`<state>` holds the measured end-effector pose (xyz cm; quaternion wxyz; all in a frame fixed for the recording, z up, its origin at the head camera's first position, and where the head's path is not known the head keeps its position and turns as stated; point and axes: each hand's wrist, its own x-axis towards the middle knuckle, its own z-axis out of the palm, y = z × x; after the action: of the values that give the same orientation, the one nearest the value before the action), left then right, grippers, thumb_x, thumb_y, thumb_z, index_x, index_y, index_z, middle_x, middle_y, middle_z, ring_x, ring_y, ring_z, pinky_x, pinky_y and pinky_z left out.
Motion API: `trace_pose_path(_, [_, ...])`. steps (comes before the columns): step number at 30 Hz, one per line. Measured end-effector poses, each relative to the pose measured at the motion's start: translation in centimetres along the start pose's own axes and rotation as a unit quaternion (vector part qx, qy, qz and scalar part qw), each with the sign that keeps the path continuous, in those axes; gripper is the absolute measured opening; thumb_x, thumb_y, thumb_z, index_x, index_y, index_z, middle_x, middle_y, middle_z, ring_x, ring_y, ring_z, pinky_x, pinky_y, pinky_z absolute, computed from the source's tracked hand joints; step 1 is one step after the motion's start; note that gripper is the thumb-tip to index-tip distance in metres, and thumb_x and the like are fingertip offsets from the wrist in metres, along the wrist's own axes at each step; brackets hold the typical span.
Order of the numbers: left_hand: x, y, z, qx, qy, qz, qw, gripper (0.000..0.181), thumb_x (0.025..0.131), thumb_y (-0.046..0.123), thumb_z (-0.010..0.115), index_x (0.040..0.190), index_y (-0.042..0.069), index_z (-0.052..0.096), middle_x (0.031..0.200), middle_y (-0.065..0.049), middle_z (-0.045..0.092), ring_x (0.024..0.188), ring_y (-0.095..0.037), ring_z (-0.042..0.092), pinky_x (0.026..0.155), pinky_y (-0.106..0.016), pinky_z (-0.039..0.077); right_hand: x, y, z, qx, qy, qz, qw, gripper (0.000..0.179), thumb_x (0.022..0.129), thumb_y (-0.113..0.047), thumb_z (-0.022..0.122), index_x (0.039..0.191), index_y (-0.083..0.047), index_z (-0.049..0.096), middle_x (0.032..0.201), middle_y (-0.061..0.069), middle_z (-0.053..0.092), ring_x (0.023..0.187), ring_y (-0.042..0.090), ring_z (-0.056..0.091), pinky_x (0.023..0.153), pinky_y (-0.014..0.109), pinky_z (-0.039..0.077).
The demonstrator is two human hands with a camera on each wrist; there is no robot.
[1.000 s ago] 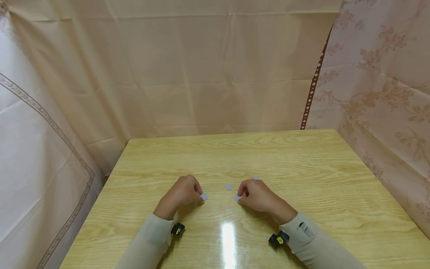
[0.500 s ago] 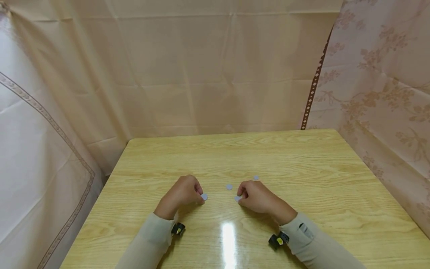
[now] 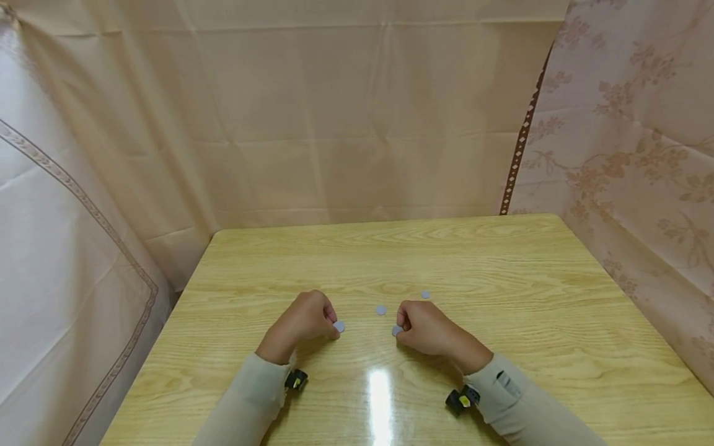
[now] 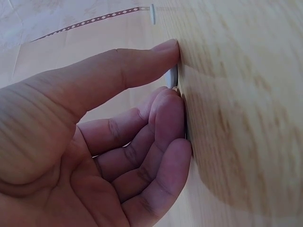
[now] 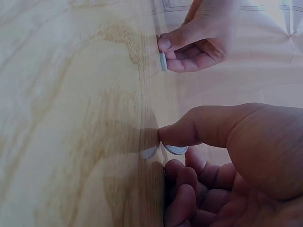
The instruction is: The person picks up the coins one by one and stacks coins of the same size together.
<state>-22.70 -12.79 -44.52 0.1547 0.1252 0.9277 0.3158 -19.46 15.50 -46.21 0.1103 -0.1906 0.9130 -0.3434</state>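
My left hand holds a small round pale-grey disc between thumb and fingers, right at the tabletop. In the left wrist view that disc shows edge-on beyond the thumb tip, and the other fingers lie curled against the wood. Opposite it, my right hand pinches a like disc. The right wrist view has this disc tilted, one side raised off the table, its reflection on the wood. One more disc lies flat between the hands, slightly farther back.
Behind my right hand a further disc lies on the wood-grain table. Beige cloth hangs along the back edge, with patterned cloths at the sides. Each wrist carries a small black camera.
My right hand has drawn slightly toward me with its disc, which now looks more tilted. The farthest disc shows fully instead of partly behind that hand. My left hand has stayed put.
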Motion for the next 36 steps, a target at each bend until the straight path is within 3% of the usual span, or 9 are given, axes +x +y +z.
trace_pose_path(36, [-0.10,-0.05,0.00,-0.014,-0.004,-0.003,0.9999,0.021,0.072,0.006,0.093,0.077,0.010,0.072,0.079,-0.001,0.068,0.074,-0.020,0.060,0.066,-0.031,0.052,0.41,0.39,-0.48,0.049,-0.005,0.011,0.9987,0.012,0.090,-0.008,0.077,0.086,-0.013,0.068,0.074,-0.003,0.065,0.066,0.012,0.056,0.057,0.025,0.046])
